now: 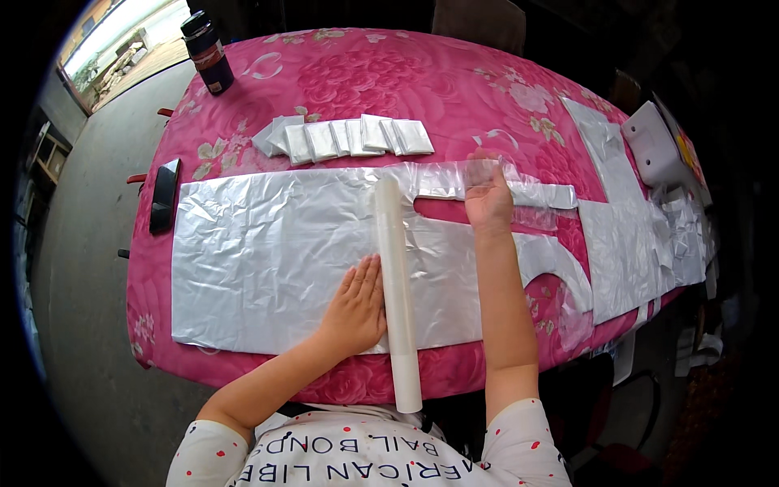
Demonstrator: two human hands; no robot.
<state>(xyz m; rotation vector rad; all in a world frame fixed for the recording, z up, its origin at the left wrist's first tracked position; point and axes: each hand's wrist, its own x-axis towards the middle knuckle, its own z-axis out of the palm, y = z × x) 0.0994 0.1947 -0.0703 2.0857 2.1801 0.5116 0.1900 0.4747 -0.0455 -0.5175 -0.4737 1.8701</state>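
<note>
A silvery-white plastic sheet (268, 260), shaped like a disposable apron with strap ends and curved cut-outs at its right, lies spread before me. Across it runs a long whitish roll (398, 300), its near end jutting past the table edge. My left hand (357, 304) rests flat on the sheet with its fingers stretched, against the roll's left side. At the far strap (552, 196), my right hand (489, 199) is turned palm up. Thin clear plastic film (531, 217) covers its fingers, and the thumb seems to hold it; the grip is partly blurred.
Several folded silvery plastic packets (324, 140) lie in a row beyond the sheet. A dark bottle (208, 55) and a phone (165, 195) are on the left of the pink floral tablecloth (357, 77). More plastic sheets (625, 252) and a white container (652, 146) occupy the right.
</note>
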